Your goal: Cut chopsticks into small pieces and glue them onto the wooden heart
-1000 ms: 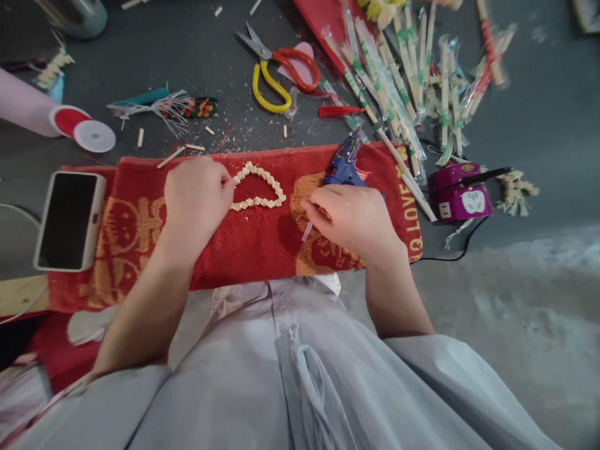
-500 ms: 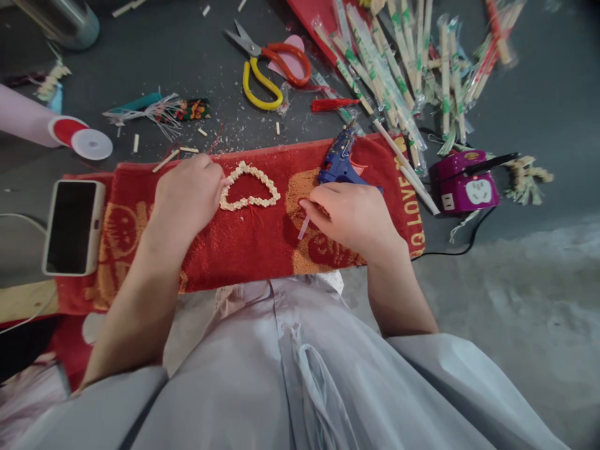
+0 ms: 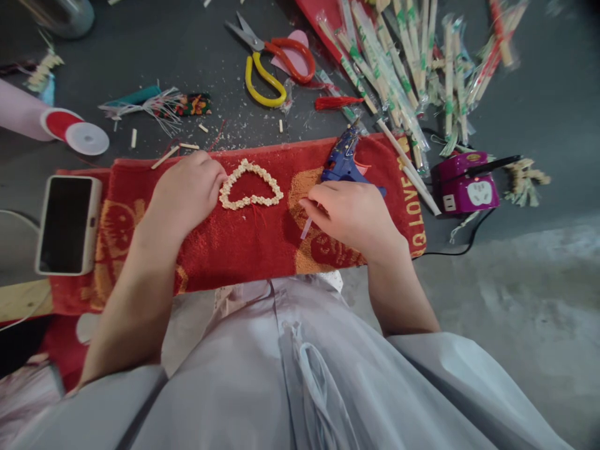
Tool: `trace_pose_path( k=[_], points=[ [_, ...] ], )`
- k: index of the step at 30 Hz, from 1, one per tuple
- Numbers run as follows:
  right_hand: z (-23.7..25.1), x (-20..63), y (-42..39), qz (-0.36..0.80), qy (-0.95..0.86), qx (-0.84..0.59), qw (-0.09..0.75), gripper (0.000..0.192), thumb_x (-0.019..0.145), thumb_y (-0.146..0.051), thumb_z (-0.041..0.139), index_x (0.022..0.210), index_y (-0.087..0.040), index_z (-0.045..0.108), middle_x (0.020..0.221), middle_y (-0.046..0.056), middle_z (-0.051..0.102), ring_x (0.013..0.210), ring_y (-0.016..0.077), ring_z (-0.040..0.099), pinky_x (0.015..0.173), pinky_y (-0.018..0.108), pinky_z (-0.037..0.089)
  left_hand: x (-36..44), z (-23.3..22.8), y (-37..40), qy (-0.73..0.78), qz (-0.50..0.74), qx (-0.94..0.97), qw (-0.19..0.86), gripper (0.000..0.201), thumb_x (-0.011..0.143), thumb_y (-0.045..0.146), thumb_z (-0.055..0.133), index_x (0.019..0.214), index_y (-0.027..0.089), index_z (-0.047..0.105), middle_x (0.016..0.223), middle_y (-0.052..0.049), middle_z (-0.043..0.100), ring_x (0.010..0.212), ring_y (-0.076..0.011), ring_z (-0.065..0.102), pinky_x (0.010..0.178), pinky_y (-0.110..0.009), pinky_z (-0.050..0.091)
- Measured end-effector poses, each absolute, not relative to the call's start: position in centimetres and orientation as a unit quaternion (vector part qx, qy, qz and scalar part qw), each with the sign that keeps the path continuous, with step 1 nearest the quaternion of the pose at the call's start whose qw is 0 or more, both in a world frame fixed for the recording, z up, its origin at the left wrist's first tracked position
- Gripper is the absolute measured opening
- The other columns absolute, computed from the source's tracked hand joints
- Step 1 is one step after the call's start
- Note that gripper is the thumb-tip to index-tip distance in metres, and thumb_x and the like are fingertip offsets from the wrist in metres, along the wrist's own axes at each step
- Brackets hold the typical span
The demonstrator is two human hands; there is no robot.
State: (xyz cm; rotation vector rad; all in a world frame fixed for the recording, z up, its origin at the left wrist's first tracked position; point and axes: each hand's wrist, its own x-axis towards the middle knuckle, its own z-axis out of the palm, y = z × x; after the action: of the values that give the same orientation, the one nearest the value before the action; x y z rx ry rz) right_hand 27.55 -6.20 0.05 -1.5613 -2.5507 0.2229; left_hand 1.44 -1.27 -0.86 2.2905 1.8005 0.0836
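Beaded heart [image 3: 250, 185] lies between hands; left hand [image 3: 187, 190] curled touching it; right hand [image 3: 351, 215] pinches glue stick [image 3: 307, 228].

A pale heart outline [image 3: 251, 185], built of short cut stick pieces set side by side, lies flat on the red towel [image 3: 262, 244], its point toward nine o'clock. A blue glue gun [image 3: 345, 164] lies at its three o'clock.

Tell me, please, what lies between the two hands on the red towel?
In the head view, a heart-shaped ring of small pale pieces lies between left hand and right hand.
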Motion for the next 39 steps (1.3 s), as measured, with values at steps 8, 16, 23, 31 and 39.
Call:
trace_pose_path(
  k=[8,16,23,31,39],
  points=[
    [0.8,26.9,-6.0,0.079,-0.848,-0.524,0.037,0.032,0.096,-0.031,0.043,0.079,-0.016,0.066,0.075,0.007,0.068,0.065,0.015,0.054,0.056,0.029,0.018,0.4,-1.4,-1.0,0.603,0.094,0.774,0.169,0.009,0.08,0.02,0.063,0.072,0.023,0.06,0.084,-0.003,0.061,0.087,-0.0224,0.057,0.091,-0.039,0.043],
    [2.5,23.4,-3.1,0.094,-0.881,-0.464,0.013,0.024,0.093,-0.016,0.044,0.096,-0.017,0.068,0.092,0.008,0.072,0.079,0.0173,0.063,0.061,0.028,0.032,0.8,-0.9,-0.6,0.618,0.053,0.769,0.153,0.014,0.076,0.021,0.069,0.069,0.023,0.057,0.082,-0.002,0.06,0.087,-0.0221,0.056,0.09,-0.037,0.042],
    [1.7,20.7,-0.5,0.055,-0.906,-0.419,0.027,0.036,0.099,-0.024,0.034,0.088,-0.013,0.067,0.088,0.007,0.071,0.084,0.0169,0.069,0.065,0.025,0.039,0.4,-1.7,-0.5,0.569,0.038,0.816,0.088,0.008,0.081,0.022,0.063,0.075,0.022,0.058,0.081,-0.003,0.058,0.08,-0.0192,0.053,0.08,-0.032,0.045],
    [0.2,18.6,1.1,0.151,-0.898,-0.409,0.065,0.019,0.092,-0.016,0.05,0.104,-0.014,0.064,0.108,0.01,0.068,0.104,0.023,0.062,0.086,0.035,0.046,0.6,-0.1,-1.7,0.556,-0.029,0.826,0.084,0.025,0.093,0.023,0.038,0.099,0.013,0.061,0.101,-0.01,0.062,0.097,-0.0223,0.059,0.084,-0.031,0.047],
    [-1.4,17.4,1.8,0.218,-0.877,-0.416,0.102,0.01,0.088,-0.025,0.059,0.092,-0.018,0.065,0.099,0.007,0.063,0.104,0.0224,0.055,0.091,0.037,0.04,0.5,-0.5,-2.1,0.563,-0.03,0.823,0.071,0.026,0.094,0.024,0.039,0.102,0.01,0.06,0.106,-0.012,0.061,0.105,-0.024,0.059,0.091,-0.032,0.048]
  ],
)
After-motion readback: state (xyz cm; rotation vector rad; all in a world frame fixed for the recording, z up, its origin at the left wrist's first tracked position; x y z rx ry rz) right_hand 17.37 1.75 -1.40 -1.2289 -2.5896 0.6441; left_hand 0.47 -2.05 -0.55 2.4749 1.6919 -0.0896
